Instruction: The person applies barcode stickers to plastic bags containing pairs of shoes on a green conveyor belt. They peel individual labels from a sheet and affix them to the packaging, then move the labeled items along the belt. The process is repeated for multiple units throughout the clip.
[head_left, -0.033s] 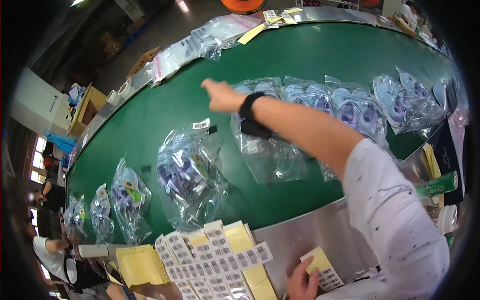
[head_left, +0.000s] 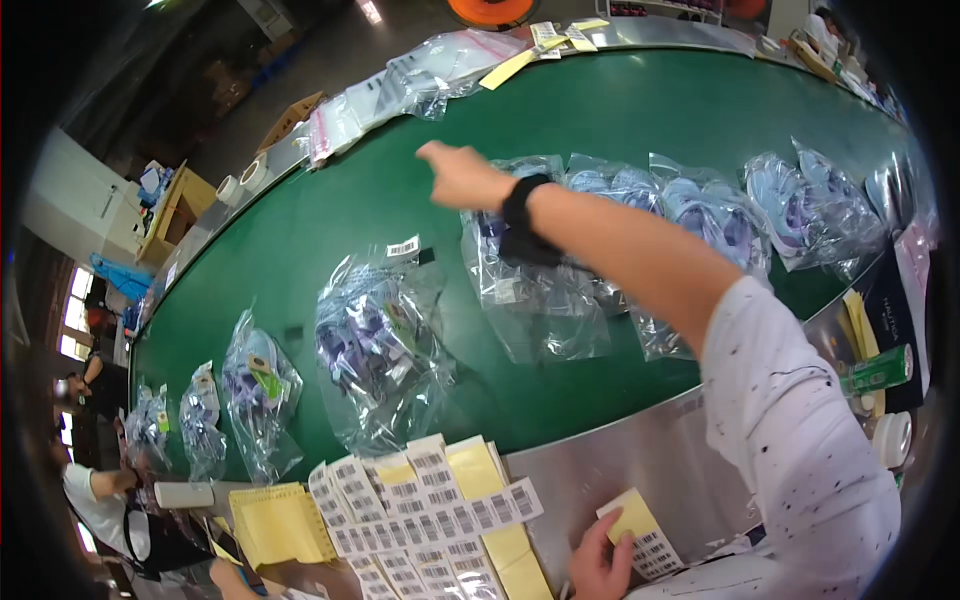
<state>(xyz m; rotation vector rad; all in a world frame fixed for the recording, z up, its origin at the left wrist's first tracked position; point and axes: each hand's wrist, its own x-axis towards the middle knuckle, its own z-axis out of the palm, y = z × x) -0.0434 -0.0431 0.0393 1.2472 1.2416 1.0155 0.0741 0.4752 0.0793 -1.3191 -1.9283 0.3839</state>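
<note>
My right hand (head_left: 468, 178), with a black band (head_left: 520, 205) at its wrist, is stretched out over the green work surface (head_left: 330, 200). Its fingers are curled together, and what they hold, if anything, cannot be made out. Below and right of it lie several clear bags of pale blue and purple shoes (head_left: 540, 300). Closest to its left is another bagged pair (head_left: 370, 340), a white barcode label (head_left: 403, 246) at its top edge. At the near metal edge my left hand (head_left: 598, 562) grips a yellow backing sheet of barcode labels (head_left: 640, 530) between thumb and fingers.
Overlapping label sheets (head_left: 430, 520) and yellow backing paper (head_left: 280, 525) cover the near edge. Smaller shoe bags (head_left: 260, 395) stand further left, near a co-worker (head_left: 110, 510). Flat plastic bags (head_left: 400, 85) line the far edge. A green can (head_left: 880, 370) is at right.
My right hand has shifted slightly to the right and up. My left hand keeps its grip on the label sheet, almost in the same place.
</note>
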